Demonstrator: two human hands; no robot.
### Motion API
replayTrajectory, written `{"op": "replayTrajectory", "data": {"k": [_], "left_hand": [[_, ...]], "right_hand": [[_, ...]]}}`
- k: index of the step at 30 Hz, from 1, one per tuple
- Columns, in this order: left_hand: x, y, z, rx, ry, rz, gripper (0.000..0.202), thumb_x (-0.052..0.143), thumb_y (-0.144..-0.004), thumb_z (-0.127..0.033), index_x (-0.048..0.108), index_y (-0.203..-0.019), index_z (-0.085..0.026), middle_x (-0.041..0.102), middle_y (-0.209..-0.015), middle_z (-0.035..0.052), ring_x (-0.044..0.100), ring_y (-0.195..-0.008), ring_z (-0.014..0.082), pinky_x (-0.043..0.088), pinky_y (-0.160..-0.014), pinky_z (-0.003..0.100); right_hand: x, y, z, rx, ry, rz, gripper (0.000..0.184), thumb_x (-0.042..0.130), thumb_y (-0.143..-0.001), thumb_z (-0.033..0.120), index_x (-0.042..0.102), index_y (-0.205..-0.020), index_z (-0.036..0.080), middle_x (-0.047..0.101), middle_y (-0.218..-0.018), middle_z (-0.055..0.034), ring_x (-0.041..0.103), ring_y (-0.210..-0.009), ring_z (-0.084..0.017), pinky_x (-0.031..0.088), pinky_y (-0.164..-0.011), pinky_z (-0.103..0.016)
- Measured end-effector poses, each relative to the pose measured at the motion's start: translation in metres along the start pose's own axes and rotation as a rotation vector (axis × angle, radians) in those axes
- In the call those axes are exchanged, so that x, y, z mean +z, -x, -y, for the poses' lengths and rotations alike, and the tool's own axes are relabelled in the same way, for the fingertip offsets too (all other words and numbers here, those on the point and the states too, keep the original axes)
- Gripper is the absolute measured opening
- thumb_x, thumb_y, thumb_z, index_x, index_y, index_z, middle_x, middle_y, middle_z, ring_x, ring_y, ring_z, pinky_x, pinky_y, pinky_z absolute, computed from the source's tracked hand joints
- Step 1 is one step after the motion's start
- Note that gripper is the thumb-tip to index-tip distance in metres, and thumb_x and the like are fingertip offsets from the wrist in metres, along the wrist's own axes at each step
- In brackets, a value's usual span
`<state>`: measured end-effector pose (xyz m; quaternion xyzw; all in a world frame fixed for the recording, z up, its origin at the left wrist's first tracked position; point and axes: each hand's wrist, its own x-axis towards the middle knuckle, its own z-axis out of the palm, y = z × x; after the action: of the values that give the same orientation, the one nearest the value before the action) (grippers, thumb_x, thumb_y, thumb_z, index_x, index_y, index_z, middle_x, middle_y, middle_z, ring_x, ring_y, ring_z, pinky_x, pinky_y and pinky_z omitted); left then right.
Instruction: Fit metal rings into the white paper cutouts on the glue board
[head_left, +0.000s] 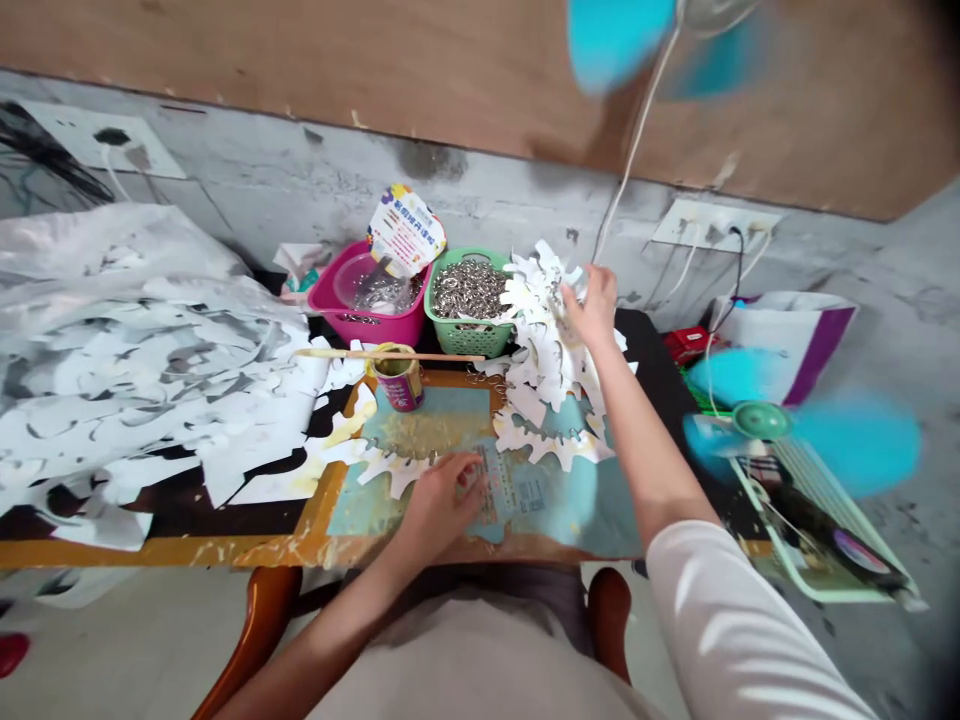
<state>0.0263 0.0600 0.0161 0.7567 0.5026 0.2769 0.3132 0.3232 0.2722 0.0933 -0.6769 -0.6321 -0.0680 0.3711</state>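
Observation:
My left hand [448,497] is above the table mat [450,408], fingers curled inward. Whatever may be in its grip is hidden. Beside it lies a white toothed strip [394,468] with small metal rings along its inner edge. Reaching forward, my right hand [594,308] has its thumb and fingers closed at the edge of a heaped pile of white toothed strips [547,345]. Another ringed strip [559,445] lies in front of that pile. A brush [435,356] rests across a small can [400,380] of yellowish paste.
Behind the can stand a pink basket [375,325] and a green basket [465,332] of metal rings. White cut-outs [165,390] cover the left side. A blurred blue fan [761,420] is at right, near a pale green tray [817,590]. Another fan [619,40] hangs above.

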Motion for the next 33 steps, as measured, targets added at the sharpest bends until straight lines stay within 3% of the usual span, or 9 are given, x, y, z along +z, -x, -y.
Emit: {"op": "replayTrajectory", "data": {"k": [5, 8, 10, 13, 17, 21, 24, 29, 33], "left_hand": [[0.026, -0.057, -0.006, -0.054, -0.23, 0.083, 0.033, 0.055, -0.091, -0.031, 0.054, -0.122, -0.018, 0.067, -0.098, 0.0106, 0.068, -0.077, 0.0233, 0.051, -0.073, 0.034], [0.044, -0.077, -0.008, -0.051, -0.183, 0.135, 0.027, 0.056, -0.088, -0.016, 0.054, -0.114, -0.018, 0.068, -0.082, 0.006, 0.068, -0.076, 0.0238, 0.049, -0.073, 0.033], [0.05, -0.081, -0.007, -0.041, -0.136, 0.146, 0.022, 0.054, -0.087, -0.011, 0.054, -0.106, -0.02, 0.067, -0.076, 0.0016, 0.067, -0.073, 0.0208, 0.049, -0.073, 0.031], [0.043, -0.074, -0.004, -0.039, -0.062, 0.155, 0.014, 0.054, -0.087, -0.013, 0.052, -0.098, -0.022, 0.066, -0.076, -0.0013, 0.065, -0.068, 0.0163, 0.049, -0.07, 0.027], [0.015, -0.049, 0.008, -0.027, 0.024, 0.09, 0.009, 0.054, -0.087, -0.02, 0.051, -0.095, -0.021, 0.066, -0.082, 0.0002, 0.065, -0.07, 0.0156, 0.049, -0.066, 0.026], [0.002, -0.017, 0.026, 0.056, -0.227, 0.113, 0.009, 0.05, -0.089, -0.02, 0.057, -0.094, -0.021, 0.064, -0.081, 0.0015, 0.063, -0.068, 0.0175, 0.049, -0.067, 0.03], [0.007, -0.001, 0.031, 0.14, -0.434, 0.099, 0.017, 0.045, -0.09, -0.016, 0.06, -0.097, -0.02, 0.063, -0.096, 0.0078, 0.065, -0.08, 0.0208, 0.051, -0.072, 0.033], [0.014, 0.0, 0.014, 0.419, -0.456, -0.177, 0.017, 0.053, -0.087, -0.014, 0.061, -0.101, -0.017, 0.064, -0.11, 0.0134, 0.06, -0.105, 0.0286, 0.048, -0.091, 0.044], [0.028, -0.011, -0.004, 0.84, -0.298, -0.004, 0.023, 0.05, -0.09, -0.008, 0.059, -0.108, -0.02, 0.071, -0.114, 0.0076, 0.06, -0.114, 0.0232, 0.044, -0.097, 0.039]], "right_hand": [[-0.039, 0.064, -0.015, -0.019, 0.04, 0.184, 0.028, 0.045, -0.099, 0.031, 0.056, -0.116, 0.012, 0.061, -0.115, -0.0147, 0.057, -0.091, -0.018, 0.042, -0.083, -0.03], [-0.06, 0.126, -0.025, -0.023, 0.085, 0.376, 0.015, 0.061, -0.088, 0.033, 0.062, -0.092, 0.019, 0.066, -0.08, -0.0044, 0.057, -0.068, -0.017, 0.038, -0.064, -0.027], [-0.073, 0.166, -0.034, 0.079, 0.214, 0.529, 0.018, 0.062, -0.085, 0.033, 0.061, -0.098, 0.02, 0.067, -0.082, -0.0055, 0.058, -0.068, -0.019, 0.035, -0.061, -0.027], [-0.09, 0.215, -0.043, 0.163, 0.082, 0.657, 0.022, 0.055, -0.085, 0.021, 0.056, -0.107, 0.023, 0.064, -0.074, -0.0006, 0.058, -0.064, -0.018, 0.036, -0.061, -0.027], [-0.104, 0.265, -0.034, 0.308, -0.33, 0.678, 0.025, 0.055, -0.089, 0.033, 0.047, -0.112, 0.025, 0.053, -0.061, 0.0066, 0.052, -0.052, -0.016, 0.039, -0.052, -0.025], [-0.11, 0.311, -0.011, 0.235, -0.205, 0.653, 0.017, 0.056, -0.09, 0.032, 0.053, -0.106, 0.024, 0.061, -0.073, 0.0005, 0.06, -0.059, -0.019, 0.046, -0.056, -0.029], [-0.114, 0.328, -0.002, 0.033, -0.109, 0.532, 0.016, 0.048, -0.095, 0.024, 0.057, -0.108, 0.023, 0.065, -0.101, -0.0097, 0.067, -0.085, -0.024, 0.053, -0.072, -0.036], [-0.114, 0.319, -0.005, -0.191, -0.233, 0.374, 0.027, 0.049, -0.094, 0.014, 0.054, -0.12, 0.023, 0.066, -0.116, -0.0116, 0.062, -0.109, -0.027, 0.052, -0.093, -0.045], [-0.108, 0.307, -0.009, -0.275, -0.337, 0.53, 0.033, 0.046, -0.096, 0.014, 0.053, -0.126, 0.024, 0.067, -0.121, -0.0098, 0.062, -0.107, -0.024, 0.055, -0.09, -0.043]]}}
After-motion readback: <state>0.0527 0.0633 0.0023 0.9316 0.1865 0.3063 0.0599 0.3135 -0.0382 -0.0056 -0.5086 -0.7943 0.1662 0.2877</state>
